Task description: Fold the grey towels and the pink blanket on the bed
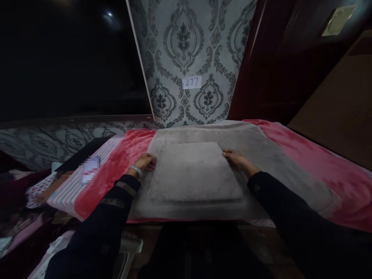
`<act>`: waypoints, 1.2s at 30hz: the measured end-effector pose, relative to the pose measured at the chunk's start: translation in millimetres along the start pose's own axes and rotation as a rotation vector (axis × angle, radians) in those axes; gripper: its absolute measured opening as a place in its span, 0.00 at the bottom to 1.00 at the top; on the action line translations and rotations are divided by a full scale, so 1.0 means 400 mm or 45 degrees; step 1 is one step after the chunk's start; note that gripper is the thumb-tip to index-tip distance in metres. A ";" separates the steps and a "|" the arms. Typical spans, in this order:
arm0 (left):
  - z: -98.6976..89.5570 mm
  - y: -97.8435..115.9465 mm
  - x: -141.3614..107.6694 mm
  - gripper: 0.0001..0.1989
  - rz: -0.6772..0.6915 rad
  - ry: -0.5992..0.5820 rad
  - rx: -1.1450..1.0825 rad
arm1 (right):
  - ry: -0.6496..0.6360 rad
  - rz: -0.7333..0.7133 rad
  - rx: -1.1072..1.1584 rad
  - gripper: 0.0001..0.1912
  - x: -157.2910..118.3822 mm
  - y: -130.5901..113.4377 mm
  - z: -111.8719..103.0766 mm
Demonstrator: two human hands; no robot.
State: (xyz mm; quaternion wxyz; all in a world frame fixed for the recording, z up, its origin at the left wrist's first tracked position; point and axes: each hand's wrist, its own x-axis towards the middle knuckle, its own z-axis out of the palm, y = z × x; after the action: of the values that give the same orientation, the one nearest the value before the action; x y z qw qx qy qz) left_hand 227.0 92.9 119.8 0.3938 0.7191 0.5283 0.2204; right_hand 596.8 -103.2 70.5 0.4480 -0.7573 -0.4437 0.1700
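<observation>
A flat, square grey plush cushion [196,172] lies on a larger grey plush blanket [261,155], in front of me. My left hand [146,161], with a bracelet at the wrist, is at the cushion's left edge with its fingers curled in. At the opposite edge, near the far right corner, my right hand [235,158] pinches the plush with thumb and fingers. The undersides of both hands' grips are hidden. No folds show on the cushion's top face.
Red plush cloth [116,170] and a striped cloth [68,193] cover the table around the blanket. A black screen [72,62] stands left, a dark red cabinet panel [267,77] right. A paper marked 277 [192,82] sticks to the patterned wall. Clothes pile up at lower left.
</observation>
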 end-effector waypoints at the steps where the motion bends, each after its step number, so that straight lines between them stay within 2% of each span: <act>1: 0.001 0.011 0.014 0.16 0.047 0.027 0.090 | 0.023 0.019 -0.041 0.23 0.017 -0.018 0.001; 2: 0.008 0.026 0.027 0.18 0.109 0.054 0.186 | 0.042 0.014 -0.093 0.26 0.034 -0.045 0.010; 4: 0.045 0.061 0.044 0.22 0.265 0.076 0.352 | 0.021 -0.113 -0.239 0.31 0.056 -0.116 0.062; 7: 0.141 0.089 0.037 0.25 0.457 0.049 0.540 | -0.188 -0.518 -0.609 0.32 0.031 -0.218 0.203; 8: 0.174 0.086 0.027 0.25 0.490 0.045 0.586 | -0.258 -0.585 -0.689 0.32 0.010 -0.239 0.254; 10: 0.227 0.067 0.004 0.26 0.529 0.054 0.699 | -0.335 -0.602 -0.800 0.32 -0.036 -0.252 0.336; 12: 0.255 0.040 -0.013 0.28 0.561 0.077 0.854 | -0.344 -0.604 -0.853 0.31 -0.068 -0.234 0.378; 15: 0.259 0.012 -0.016 0.29 0.607 0.099 1.045 | -0.292 -0.616 -0.887 0.33 -0.067 -0.176 0.359; 20: 0.254 0.010 0.001 0.29 0.622 0.107 1.070 | -0.183 -0.397 -0.982 0.37 -0.022 -0.055 0.213; 23: 0.260 0.015 -0.002 0.29 0.610 0.093 1.066 | -0.156 -0.257 -1.001 0.38 -0.029 0.012 0.134; 27: 0.256 0.025 -0.013 0.29 0.605 0.070 1.024 | -0.217 -0.128 -1.000 0.38 -0.048 0.050 0.068; 30: 0.231 0.032 -0.013 0.25 0.565 0.145 0.923 | -0.239 -0.073 -1.052 0.37 -0.033 0.010 0.051; 32: 0.208 0.034 -0.010 0.25 0.516 0.296 0.870 | -0.210 -0.176 -1.065 0.35 -0.008 -0.056 0.070; 34: 0.191 0.031 -0.006 0.25 0.506 0.422 0.872 | -0.246 -0.356 -1.036 0.34 0.020 -0.142 0.124; 36: 0.185 0.023 -0.002 0.25 0.511 0.378 0.906 | -0.361 -0.487 -0.991 0.33 0.041 -0.227 0.208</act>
State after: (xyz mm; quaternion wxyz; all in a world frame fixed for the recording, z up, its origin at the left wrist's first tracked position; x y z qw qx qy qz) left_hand 286.6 66.3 83.4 -0.0095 0.8590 0.4721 0.1979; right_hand 504.0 -27.3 103.0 0.0881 -0.7430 -0.6634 0.0069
